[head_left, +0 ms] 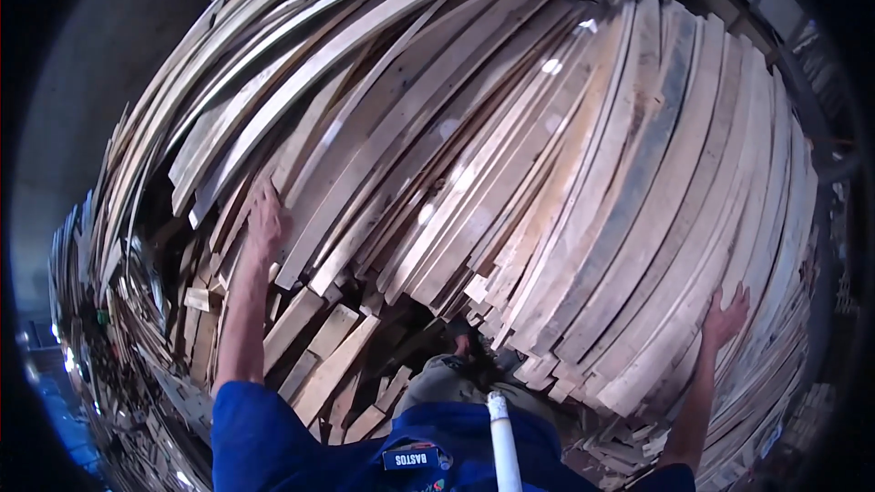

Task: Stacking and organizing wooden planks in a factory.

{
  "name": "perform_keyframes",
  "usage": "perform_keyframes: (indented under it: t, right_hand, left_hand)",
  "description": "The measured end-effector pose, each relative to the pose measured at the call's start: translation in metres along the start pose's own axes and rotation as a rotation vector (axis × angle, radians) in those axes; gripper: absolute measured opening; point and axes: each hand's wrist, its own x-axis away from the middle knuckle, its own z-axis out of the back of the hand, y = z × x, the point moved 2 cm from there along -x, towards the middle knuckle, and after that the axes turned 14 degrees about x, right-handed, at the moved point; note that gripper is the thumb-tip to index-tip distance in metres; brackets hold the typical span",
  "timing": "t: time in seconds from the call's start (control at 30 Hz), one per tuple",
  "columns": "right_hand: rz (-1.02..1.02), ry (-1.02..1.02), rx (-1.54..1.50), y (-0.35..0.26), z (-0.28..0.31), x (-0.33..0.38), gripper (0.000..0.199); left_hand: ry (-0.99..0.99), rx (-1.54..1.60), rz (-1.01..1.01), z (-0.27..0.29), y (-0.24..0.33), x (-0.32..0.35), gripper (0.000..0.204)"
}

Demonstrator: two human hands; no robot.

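A big heap of long, pale wooden planks (510, 155) fills most of the view, lying roughly side by side and running away from me. My left hand (265, 219) rests flat on a plank at the left side of the heap, fingers together, arm stretched forward. Over at the right side, my right hand (726, 314) presses with spread fingers on the end of a plank. Neither hand is closed around anything. My blue sleeves and blue shirt (273, 437) show at the lower edge.
Shorter loose boards and offcuts (328, 355) lie jumbled below the heap's near ends. A white tube (502, 437) sticks up by my chest. More stacked timber (118, 310) curves along the left rim, and a dark metal frame (820, 128) runs at the right.
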Motion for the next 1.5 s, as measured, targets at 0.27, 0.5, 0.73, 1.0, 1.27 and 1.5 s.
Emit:
perform_keyframes:
  t: [0.27,0.5,0.73,1.0,1.27,1.5]
  right_hand:
    - [-0.063,-0.061,-0.041,-0.001,0.008,0.004,0.059]
    - [0.159,-0.099,-0.844,-0.068,0.095,0.056,0.054]
    - [0.121,-2.016,-1.945,-0.286,0.191,0.328,0.063]
    - [-0.273,-1.987,-2.036,-0.298,0.233,0.309,0.05]
    - [-0.389,-1.655,-1.811,-0.354,0.219,0.318,0.041]
    - [-0.243,-1.628,-1.73,-0.379,0.193,0.348,0.031]
  left_hand:
    - [-0.149,0.111,0.21,-0.011,0.14,0.123,0.082]
    - [-0.292,0.507,0.19,0.006,0.229,0.243,0.095]
    - [-0.568,0.611,0.133,0.003,0.291,0.289,0.093]
    - [-0.387,0.863,0.004,0.005,0.18,0.193,0.087]
    - [0.337,0.372,-0.198,-0.001,0.125,-0.068,0.076]
    - [0.093,0.663,-0.123,-0.01,0.099,-0.195,0.075]
